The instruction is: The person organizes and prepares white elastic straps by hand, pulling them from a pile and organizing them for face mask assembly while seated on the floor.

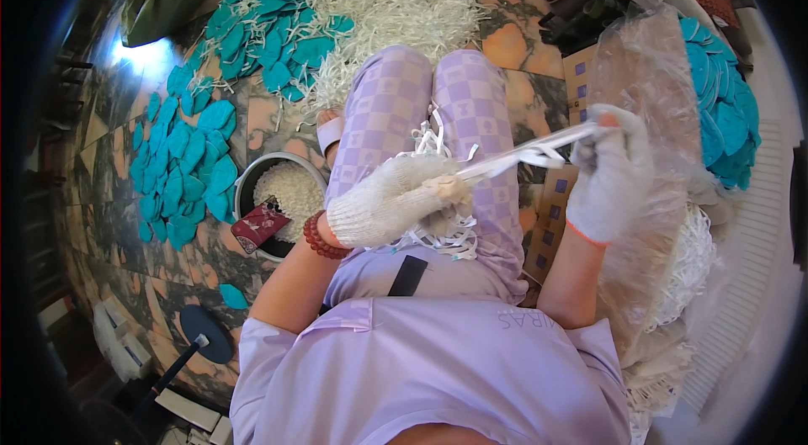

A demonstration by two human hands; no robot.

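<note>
Both my hands wear white knitted gloves. My left hand [391,201], above my lap, is closed on one end of a bundle of white straps [526,150]. The bundle runs taut up to my right hand [610,172], which pinches its other end out to the right; a loop hangs loose near that hand. A bare fingertip shows through the right glove. More loose white straps [438,243] lie in my lap under the left hand and between my knees. The left palm and part of its fingers are hidden.
On the marble-patterned floor lie teal leaf-shaped pieces [181,172] and a large heap of white strips [404,3]. A pot of white pellets [240,193] with a dark red packet [257,228] stands left. At right, a plastic-covered cardboard box [644,83] adjoins more teal pieces [724,108].
</note>
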